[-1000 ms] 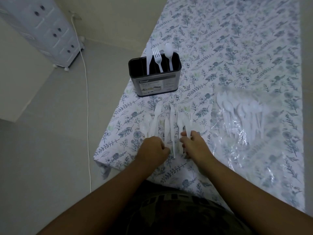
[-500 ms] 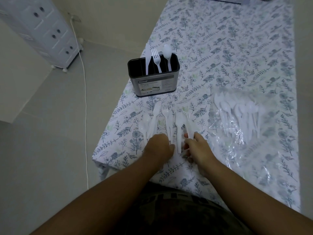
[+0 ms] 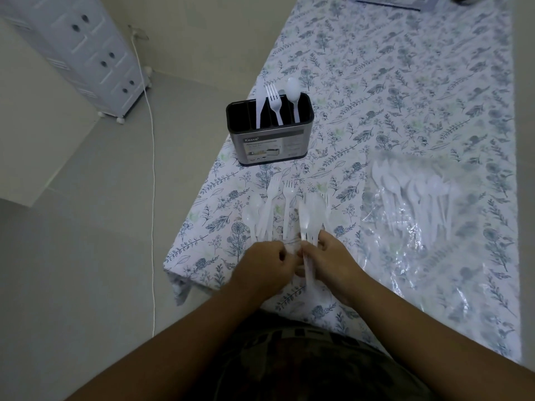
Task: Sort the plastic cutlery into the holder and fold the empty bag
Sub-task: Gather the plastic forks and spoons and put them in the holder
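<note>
Two hands at the near edge of a long surface (image 3: 405, 82) under a white cloth printed with blue-grey leaves. Left hand (image 3: 265, 266), fingers curled, grip unclear. Right hand (image 3: 333, 263) pinches a small bunch of white plastic cutlery (image 3: 307, 224). Loose white plastic forks and spoons (image 3: 269, 209) lie just beyond. Black-and-steel oblong cutlery holder (image 3: 270, 146) stands farther back, near the left edge, holding one knife, one fork, one spoon upright. Clear plastic bag (image 3: 419, 227), right, holds white spoons. Room: grey floor, white drawer cabinet (image 3: 86, 53) on castors, white cable (image 3: 152, 169).
</note>
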